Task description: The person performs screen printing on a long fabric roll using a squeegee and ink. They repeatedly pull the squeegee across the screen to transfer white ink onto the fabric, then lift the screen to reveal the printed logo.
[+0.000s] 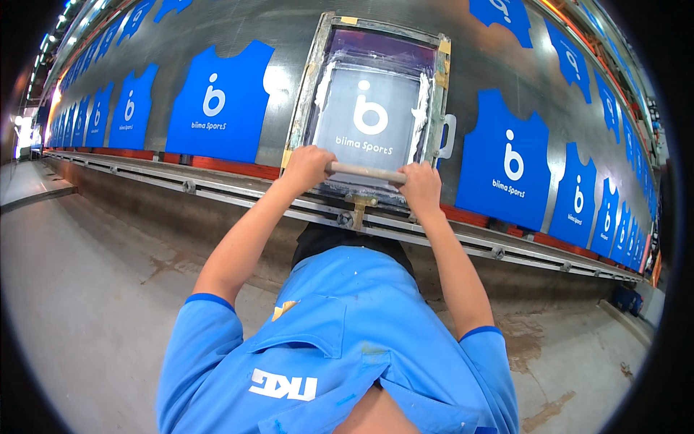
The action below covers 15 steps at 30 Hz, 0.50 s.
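Beige bar (367, 172), left end: the left hand (309, 166) wraps it, fingers curled over and close together.
Beige bar, right end: the right hand (421, 185) grips it with bent fingers; how hard they press, I cannot tell.
Bar's place: crosswise over the near end of the screen frame (440, 101), in front of the person's body.
Screen frame: rectangular, worn, patched with yellowish tape (444, 47); its grey mesh (397, 87) shows a white emblem above lettering, with white smears along the inner edges.
Table (293, 43): long, dark and shiny, a metal rail (253, 192) along its near side.
Blue vest-shaped pieces (242, 108): flat in rows left and right, white-printed.
Floor (108, 267): grey, brown-stained in patches.
Shirt (354, 282): light blue, short-sleeved.
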Tool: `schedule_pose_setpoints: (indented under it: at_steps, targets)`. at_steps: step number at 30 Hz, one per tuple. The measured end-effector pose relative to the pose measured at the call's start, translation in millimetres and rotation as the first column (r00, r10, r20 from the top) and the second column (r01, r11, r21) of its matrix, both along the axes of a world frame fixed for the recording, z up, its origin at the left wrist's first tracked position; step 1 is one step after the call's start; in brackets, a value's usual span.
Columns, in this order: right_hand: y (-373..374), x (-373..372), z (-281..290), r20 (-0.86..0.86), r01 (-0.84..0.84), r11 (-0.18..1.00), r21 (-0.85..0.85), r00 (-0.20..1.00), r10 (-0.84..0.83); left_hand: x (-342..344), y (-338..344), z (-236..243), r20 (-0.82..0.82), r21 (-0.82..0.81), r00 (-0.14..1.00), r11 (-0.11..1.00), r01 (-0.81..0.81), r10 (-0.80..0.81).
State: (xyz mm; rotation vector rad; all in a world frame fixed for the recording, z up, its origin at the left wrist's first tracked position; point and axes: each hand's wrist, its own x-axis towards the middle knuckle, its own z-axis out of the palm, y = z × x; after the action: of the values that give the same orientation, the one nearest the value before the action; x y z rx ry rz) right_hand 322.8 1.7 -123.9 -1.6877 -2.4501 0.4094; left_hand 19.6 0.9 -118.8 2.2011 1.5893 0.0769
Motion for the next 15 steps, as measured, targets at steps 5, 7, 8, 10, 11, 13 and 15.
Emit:
schedule_pose_setpoints:
  at_steps: [5,7,8,10,11,13,15]
  targets:
    - [11,-2,4,-0.037,-0.026,0.998,-0.059,0.999,0.024,-2,8,11,0.044,-0.028,0.999,1.0,0.001,0.0]
    - [1,-2,8,-0.072,-0.034,0.999,-0.019,0.997,0.033,-3,-1,15,0.141,-0.007,0.99,1.0,-0.005,0.006]
    - [-8,-3,11,-0.08,-0.031,0.999,-0.042,0.996,0.028,-4,-10,10,0.114,-0.016,0.993,1.0,0.005,-0.004]
    - [-42,-3,16,-0.09,-0.033,0.998,0.058,0.995,0.038,-2,-46,-5,0.11,0.188,0.994,0.982,-0.011,-0.01]
    - [-59,-1,17,-0.092,-0.026,0.994,0.107,0.995,0.036,1,-64,-8,0.11,0.287,0.994,0.958,-0.013,-0.02]
    - [-89,2,16,-0.121,-0.03,0.993,0.112,0.992,0.044,5,-97,6,0.046,0.256,0.999,0.967,-0.006,-0.006]
    - [-87,0,38,-0.129,-0.041,0.997,0.062,0.99,0.048,3,-100,28,0.053,0.204,0.999,0.979,-0.016,0.006]
